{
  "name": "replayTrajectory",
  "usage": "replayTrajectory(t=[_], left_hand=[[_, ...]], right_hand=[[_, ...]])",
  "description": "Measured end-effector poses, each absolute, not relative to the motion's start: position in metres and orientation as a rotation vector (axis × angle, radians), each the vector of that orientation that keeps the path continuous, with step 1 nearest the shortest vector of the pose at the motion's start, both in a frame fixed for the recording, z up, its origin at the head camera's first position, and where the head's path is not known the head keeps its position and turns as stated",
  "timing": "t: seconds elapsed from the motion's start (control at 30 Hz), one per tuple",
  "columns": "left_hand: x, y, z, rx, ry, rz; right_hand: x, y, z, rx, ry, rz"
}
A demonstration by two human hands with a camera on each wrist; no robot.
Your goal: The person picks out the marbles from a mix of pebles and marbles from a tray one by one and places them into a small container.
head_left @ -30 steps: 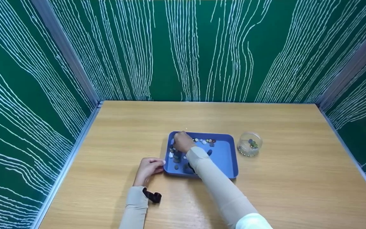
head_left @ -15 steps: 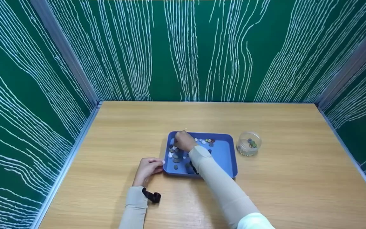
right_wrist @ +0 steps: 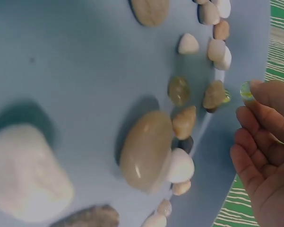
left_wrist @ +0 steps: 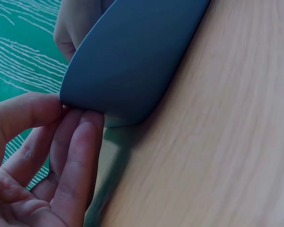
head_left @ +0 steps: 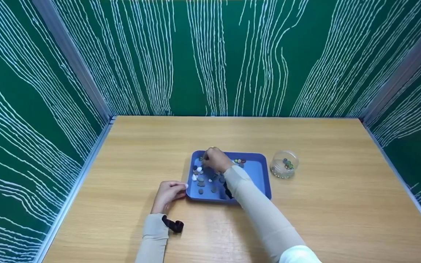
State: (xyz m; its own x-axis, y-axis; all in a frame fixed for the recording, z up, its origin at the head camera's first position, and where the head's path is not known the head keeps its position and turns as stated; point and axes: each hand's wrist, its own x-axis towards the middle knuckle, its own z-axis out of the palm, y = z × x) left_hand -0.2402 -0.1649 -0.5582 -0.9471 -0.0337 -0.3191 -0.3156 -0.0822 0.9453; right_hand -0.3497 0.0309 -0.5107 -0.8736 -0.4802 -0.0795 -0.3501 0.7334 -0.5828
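Note:
A blue rectangular tray (head_left: 257, 179) on the table holds several pebbles and marbles. In the head view my left hand (head_left: 168, 193) is at its near left corner. The left wrist view shows that hand's thumb and fingertips pinching the tray's rim. My right hand (head_left: 217, 160) is over the tray's far left part, its fingertips largely hidden in the head view. In the right wrist view, thumb and forefinger pinch a clear glass marble (right_wrist: 246, 91) with a yellow-green streak. Close by, another marble (right_wrist: 228, 96) lies against a brown pebble (right_wrist: 213, 96) along the tray's side.
A clear round tub (head_left: 277, 165) with several marbles (head_left: 288, 163) stands right of the tray. Larger stones, such as a white one (right_wrist: 28, 172) and a tan one (right_wrist: 146, 149), lie in the tray. Green walls (head_left: 181, 73) with white lines enclose the table (head_left: 342, 182).
My right hand has shifted slightly right and away from the tray's left side, uncovering stones and a small marble there. The left hand keeps its hold on the tray.

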Motion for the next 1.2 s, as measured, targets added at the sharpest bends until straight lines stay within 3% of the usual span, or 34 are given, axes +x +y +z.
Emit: replayTrajectory(t=[0.23, 0.5, 0.93, 1.2], left_hand=[[-0.241, -0.165, -0.559, -0.403, 1.999, 2.128], [-0.241, -0.163, -0.560, -0.403, 1.999, 2.142], [-0.237, -0.165, -0.557, -0.302, 1.991, 2.188], [-0.239, -0.163, -0.558, -0.416, 2.012, 2.120]], right_hand=[[-0.350, 0.040, -0.496, -0.601, 2.694, -0.857], [-0.347, 0.054, -0.485, -0.749, 2.717, -0.910], [-0.344, 0.082, -0.470, -0.623, 2.708, -0.902], [-0.340, 0.105, -0.463, -0.591, 2.719, -0.889]])
